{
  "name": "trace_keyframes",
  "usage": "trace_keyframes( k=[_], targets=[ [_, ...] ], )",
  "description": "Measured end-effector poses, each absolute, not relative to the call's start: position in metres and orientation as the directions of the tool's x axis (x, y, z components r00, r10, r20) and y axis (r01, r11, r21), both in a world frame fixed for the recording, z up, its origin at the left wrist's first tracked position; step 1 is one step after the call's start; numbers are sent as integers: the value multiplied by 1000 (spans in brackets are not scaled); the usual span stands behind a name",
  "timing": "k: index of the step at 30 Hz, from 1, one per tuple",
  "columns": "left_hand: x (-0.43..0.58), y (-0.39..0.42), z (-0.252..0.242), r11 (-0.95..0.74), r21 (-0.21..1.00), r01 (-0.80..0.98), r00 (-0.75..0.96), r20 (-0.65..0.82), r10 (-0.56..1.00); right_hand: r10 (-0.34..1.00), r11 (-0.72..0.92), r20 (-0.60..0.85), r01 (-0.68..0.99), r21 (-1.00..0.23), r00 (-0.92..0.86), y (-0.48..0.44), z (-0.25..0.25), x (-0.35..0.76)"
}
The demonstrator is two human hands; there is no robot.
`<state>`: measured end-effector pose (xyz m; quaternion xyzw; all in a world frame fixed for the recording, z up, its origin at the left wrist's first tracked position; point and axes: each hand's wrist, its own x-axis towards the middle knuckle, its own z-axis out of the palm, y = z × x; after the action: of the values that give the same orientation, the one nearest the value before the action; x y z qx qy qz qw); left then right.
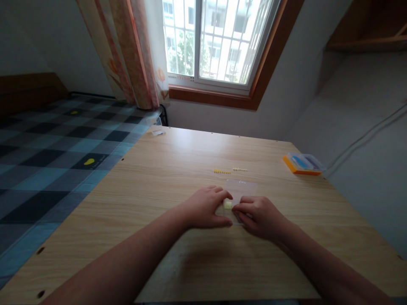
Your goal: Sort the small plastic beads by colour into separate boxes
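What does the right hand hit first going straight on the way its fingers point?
The right hand would likely meet the pale yellow piece at the clear case first. They may already be touching; depth there is unclear.

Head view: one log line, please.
left hand: at case's left end | right hand: by pale square | yellow pieces, pale pieces: rows beyond case
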<state>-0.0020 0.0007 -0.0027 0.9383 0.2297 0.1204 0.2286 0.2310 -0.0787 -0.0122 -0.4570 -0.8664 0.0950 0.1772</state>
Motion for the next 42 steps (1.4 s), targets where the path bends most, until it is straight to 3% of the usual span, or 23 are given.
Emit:
trace_keyframes(
  k=[12,22,42],
  targets=[
    [-2,0,-2,-787,490,375,859,136,494,826,563,217,779,-275,-520,-77,-13,229],
    [-1,1,3,-727,591,349,864,98,495,825,564,241,776,-282,-512,-75,-15,231],
    [1,3,12,-784,497,372,889,50,454,832,554,248,775,-304,-497,-73,-7,229]
  ],
)
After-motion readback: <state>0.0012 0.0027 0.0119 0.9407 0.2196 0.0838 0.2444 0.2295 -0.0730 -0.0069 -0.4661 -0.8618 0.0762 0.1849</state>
